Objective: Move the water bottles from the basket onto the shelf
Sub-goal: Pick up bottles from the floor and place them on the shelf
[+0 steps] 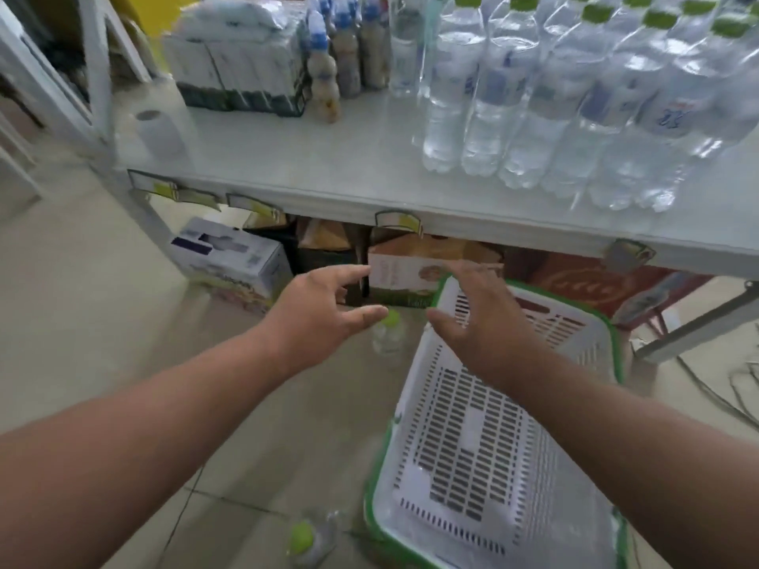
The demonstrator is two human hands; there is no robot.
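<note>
A white basket with a green rim [484, 437] stands on the floor below the shelf; its slotted bottom shows and I see no bottle in it. A clear water bottle with a green cap [388, 332] stands on the floor just left of the basket. Another green-capped bottle [308, 540] stands at the bottom edge. My left hand [324, 310] hovers over the first bottle with fingers spread, holding nothing. My right hand [472, 318] reaches over the basket's far corner, fingers loose, holding nothing. Several green-capped water bottles [554, 108] stand in rows on the white shelf [308, 166] at the right.
On the shelf's back left sit wrapped packs [238, 63] and small blue-capped drink bottles [328, 76]. A paper roll [158, 133] stands at its left end. Cartons [230, 256] and boxes [410, 273] lie under the shelf. Cables [723, 388] run over the floor at right.
</note>
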